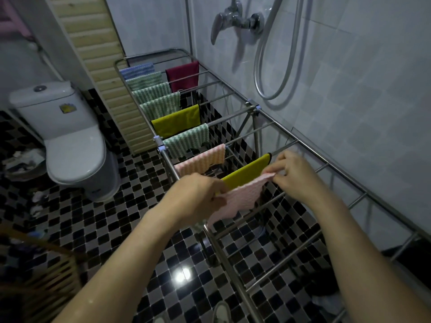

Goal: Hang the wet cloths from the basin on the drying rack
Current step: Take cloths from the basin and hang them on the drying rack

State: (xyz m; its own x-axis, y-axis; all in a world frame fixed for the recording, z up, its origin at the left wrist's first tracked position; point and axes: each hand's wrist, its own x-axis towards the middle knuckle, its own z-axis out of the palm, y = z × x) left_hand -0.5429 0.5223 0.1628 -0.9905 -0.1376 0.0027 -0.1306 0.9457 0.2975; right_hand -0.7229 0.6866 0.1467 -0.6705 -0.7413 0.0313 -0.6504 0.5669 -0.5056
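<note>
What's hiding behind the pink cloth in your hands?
Behind the pink cloth hangs a yellow cloth on the drying rack. The pink cloth covers its lower part.

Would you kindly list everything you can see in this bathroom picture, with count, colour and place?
drying rack: one, steel, along the right wall
blue cloth: one, far end of the rack
maroon cloth: one, far end, right of the blue
green cloths: four, left side of the rack
yellow cloths: two, one mid-rack, one by the hands
peach cloth: one, between green and near yellow
pink cloth: one, held beside the near yellow cloth
toilet: one, white, left
shower tap: one, chrome, on the wall
hose: one, chrome, looped below the tap
left hand: grips the pink cloth's left edge
right hand: pinches its right corner
</note>
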